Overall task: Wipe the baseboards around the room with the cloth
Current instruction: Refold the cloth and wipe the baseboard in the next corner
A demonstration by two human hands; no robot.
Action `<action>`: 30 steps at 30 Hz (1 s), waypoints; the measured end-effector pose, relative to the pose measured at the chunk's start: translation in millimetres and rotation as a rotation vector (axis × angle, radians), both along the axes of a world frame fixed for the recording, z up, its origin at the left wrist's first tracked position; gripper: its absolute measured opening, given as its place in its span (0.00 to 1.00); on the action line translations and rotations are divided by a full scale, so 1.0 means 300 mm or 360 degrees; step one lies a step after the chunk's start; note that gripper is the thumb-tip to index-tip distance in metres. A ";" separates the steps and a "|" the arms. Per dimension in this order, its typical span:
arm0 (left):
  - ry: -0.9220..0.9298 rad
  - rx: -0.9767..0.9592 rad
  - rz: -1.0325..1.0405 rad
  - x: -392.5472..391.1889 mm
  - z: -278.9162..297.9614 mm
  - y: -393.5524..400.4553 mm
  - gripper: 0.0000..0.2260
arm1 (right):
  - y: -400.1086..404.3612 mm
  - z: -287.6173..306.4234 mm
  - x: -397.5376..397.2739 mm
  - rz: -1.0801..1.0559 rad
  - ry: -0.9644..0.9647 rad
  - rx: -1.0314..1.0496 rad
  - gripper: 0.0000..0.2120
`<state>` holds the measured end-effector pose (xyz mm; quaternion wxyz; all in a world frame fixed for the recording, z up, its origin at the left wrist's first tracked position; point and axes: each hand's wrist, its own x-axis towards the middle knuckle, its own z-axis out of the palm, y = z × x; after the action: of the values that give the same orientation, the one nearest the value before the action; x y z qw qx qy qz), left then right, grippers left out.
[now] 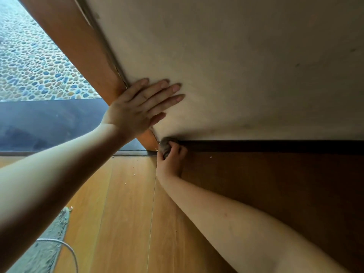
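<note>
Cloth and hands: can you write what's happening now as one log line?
step: wiping baseboard end at door frame | right hand: grips balled cloth | left hand: flat on wall

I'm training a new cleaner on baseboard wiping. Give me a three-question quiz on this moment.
1. True or false: the left hand lies flat on the wall.
2. Which hand grips the cloth? A) left B) right C) both
3. Fill in: the cloth is pressed at the end of the dark baseboard next to the orange door ____.

Key: 1 true; 2 B, the right hand; 3 frame.
</note>
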<state>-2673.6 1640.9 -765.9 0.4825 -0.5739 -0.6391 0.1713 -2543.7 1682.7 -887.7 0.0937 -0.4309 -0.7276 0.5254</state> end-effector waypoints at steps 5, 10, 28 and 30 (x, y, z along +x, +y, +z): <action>0.0114 -0.0028 0.0075 -0.009 -0.005 0.003 0.29 | 0.013 -0.009 0.001 0.0369 0.0026 -0.0115 0.20; 0.0140 -0.0006 0.0109 -0.006 -0.031 -0.011 0.30 | 0.119 -0.068 0.183 0.0434 0.0161 -0.0037 0.19; 0.0189 0.0016 0.0248 -0.013 -0.083 -0.007 0.37 | 0.362 -0.180 0.199 -0.0863 -0.0222 -0.0109 0.33; 0.0204 -0.0009 0.0274 -0.007 -0.074 -0.008 0.39 | 0.293 -0.165 0.155 -0.0827 -0.0214 -0.0144 0.32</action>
<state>-2675.6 1638.5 -788.1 0.5042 -0.5063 -0.6533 0.2502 -2497.2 1770.5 -937.2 0.1575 -0.6409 -0.5730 0.4859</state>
